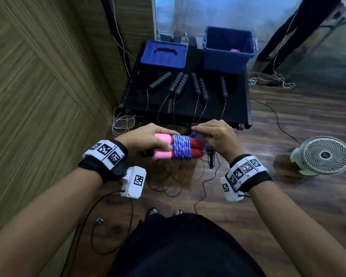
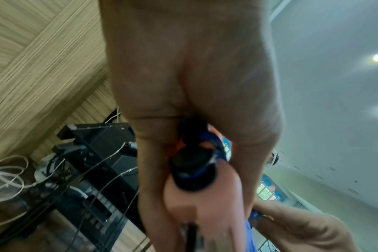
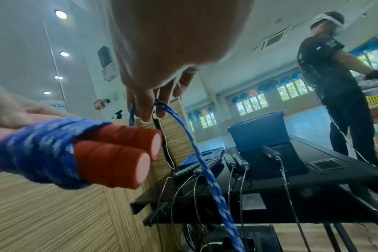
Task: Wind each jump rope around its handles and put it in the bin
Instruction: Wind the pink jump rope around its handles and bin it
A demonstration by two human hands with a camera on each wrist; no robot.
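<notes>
My left hand (image 1: 146, 137) grips the pink ends of two pink-and-red foam handles (image 1: 196, 149) held side by side. Blue-and-white rope (image 1: 181, 146) is wound in several turns round their middle. My right hand (image 1: 214, 134), just past the red ends (image 3: 127, 153), pinches a loop of the loose rope (image 3: 183, 129), which trails down toward the floor. The open blue bin (image 1: 228, 48) stands at the back right of the black table (image 1: 236, 100), with something pink-purple inside. Several black-handled jump ropes (image 1: 180, 84) lie on the table, their thin cords hanging over the front edge.
A blue lid (image 1: 164, 53) lies at the table's back left. A wood-panelled wall (image 1: 38, 96) runs along the left. A white fan (image 1: 324, 154) sits on the floor at right. Another person (image 3: 334, 85) stands beyond the table. Cables lie tangled on the floor.
</notes>
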